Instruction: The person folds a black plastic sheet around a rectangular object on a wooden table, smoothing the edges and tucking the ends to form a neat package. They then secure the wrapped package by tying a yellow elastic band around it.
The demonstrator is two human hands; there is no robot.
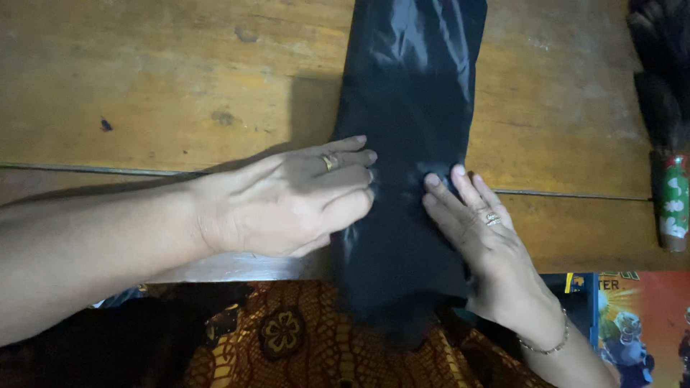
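I look down at a wooden table [165,93]; a long strip of folded black cloth [410,93], slightly shiny, runs from the far edge of the view straight toward me and hangs over the table's near edge onto my lap.

My left hand [287,201] lies flat on the cloth's left side, palm down, fingers together and stretched out to the right; a gold ring [329,162] sits on one finger; the fingertips rest near the middle of the strip; the hand grips nothing, it only presses.

My right hand [478,237] lies flat on the cloth's right side, fingers extended and pointing up and to the left; it also wears a ring [492,218], and a thin bracelet [550,345] circles the wrist; it pinches nothing either; the two sets of fingertips are near each other but apart, with a small wrinkle of cloth between them.

A seam [108,171] between boards crosses the table from left to right, passing under the cloth.

Over my lap is a patterned orange and brown fabric [287,338]; at the far right edge lies a dark feather duster [665,79] with a red, green and white handle; at the lower right corner sits a colourful printed box [632,323].
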